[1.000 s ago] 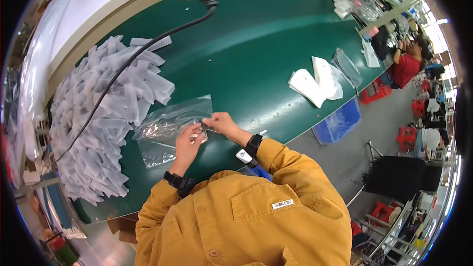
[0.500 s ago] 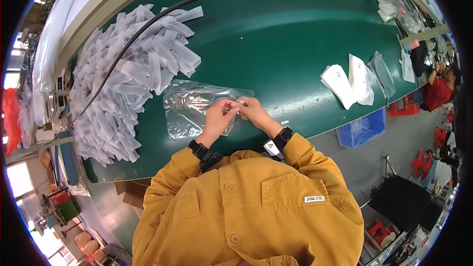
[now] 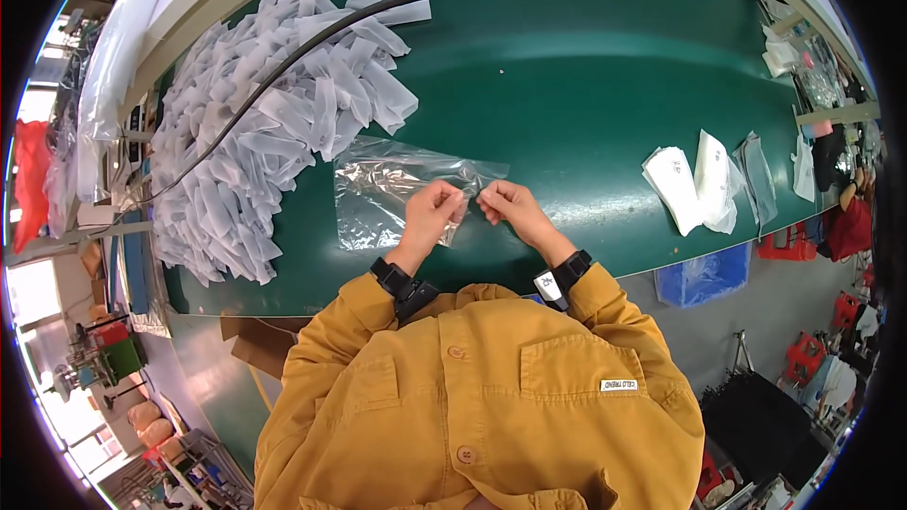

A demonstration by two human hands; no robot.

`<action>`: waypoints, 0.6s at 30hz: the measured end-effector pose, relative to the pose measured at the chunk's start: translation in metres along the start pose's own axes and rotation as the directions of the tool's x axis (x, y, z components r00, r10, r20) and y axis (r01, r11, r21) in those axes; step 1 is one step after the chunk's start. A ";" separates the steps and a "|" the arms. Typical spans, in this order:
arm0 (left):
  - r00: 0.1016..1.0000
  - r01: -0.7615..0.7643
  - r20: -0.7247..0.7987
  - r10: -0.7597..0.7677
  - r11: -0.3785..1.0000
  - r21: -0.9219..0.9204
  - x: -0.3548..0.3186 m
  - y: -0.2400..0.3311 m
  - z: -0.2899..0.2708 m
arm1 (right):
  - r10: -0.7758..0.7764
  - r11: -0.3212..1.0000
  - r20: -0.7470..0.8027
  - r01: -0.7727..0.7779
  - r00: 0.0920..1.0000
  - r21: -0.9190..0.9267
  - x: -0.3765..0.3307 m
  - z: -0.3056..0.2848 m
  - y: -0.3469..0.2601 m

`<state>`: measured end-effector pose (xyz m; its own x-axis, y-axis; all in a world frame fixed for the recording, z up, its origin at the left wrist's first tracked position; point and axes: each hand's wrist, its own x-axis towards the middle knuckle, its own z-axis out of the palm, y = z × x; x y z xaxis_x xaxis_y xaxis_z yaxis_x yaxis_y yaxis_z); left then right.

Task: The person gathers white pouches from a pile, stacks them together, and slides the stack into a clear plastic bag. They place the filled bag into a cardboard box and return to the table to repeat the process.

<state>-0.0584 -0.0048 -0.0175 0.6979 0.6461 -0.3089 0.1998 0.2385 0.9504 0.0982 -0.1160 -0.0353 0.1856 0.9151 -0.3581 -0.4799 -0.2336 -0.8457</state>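
Head view, only view. Hands meet just above the near edge of the green table (image 3: 586, 104). Left hand (image 3: 432, 212) and right hand (image 3: 508, 205) sit almost touching, fingertips of both pinched together on the near right corner of a clear plastic bag (image 3: 397, 189). What sits between the pinches is too small to make out. The grip reads as working the bag's mouth or seal: two tight pinches side by side give control of thin film that one hand alone would let slide.

Bag lies flat and crinkled on the table, directly ahead of the person, its far left edge just beside the heap of white strips (image 3: 274, 113). Heap sits to the left, within easy reach of the left arm, likely stock kept close for quick pick-up. A black cable (image 3: 331, 33) runs across the top of the heap from the upper right toward the left edge.

Both wrists carry black bands; the right one has a small pale tag. Yellow jacket (image 3: 491, 397) fills the lower frame.

Well apart on the right, a few white folded packets (image 3: 699, 184) lie near the table's edge. Below them a blue bin (image 3: 704, 274) stands on the floor.
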 end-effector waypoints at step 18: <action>0.958 -0.112 -0.169 0.231 0.845 0.523 -0.015 -0.021 -0.055 | 0.045 0.998 -0.296 -0.054 0.954 -0.023 0.004 -0.035 0.036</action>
<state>-0.1105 0.0208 -0.0347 0.5990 0.7964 -0.0829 0.4508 -0.2499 0.8569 0.1112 -0.1325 -0.0808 0.4095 0.7650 -0.4971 -0.4697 -0.2903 -0.8337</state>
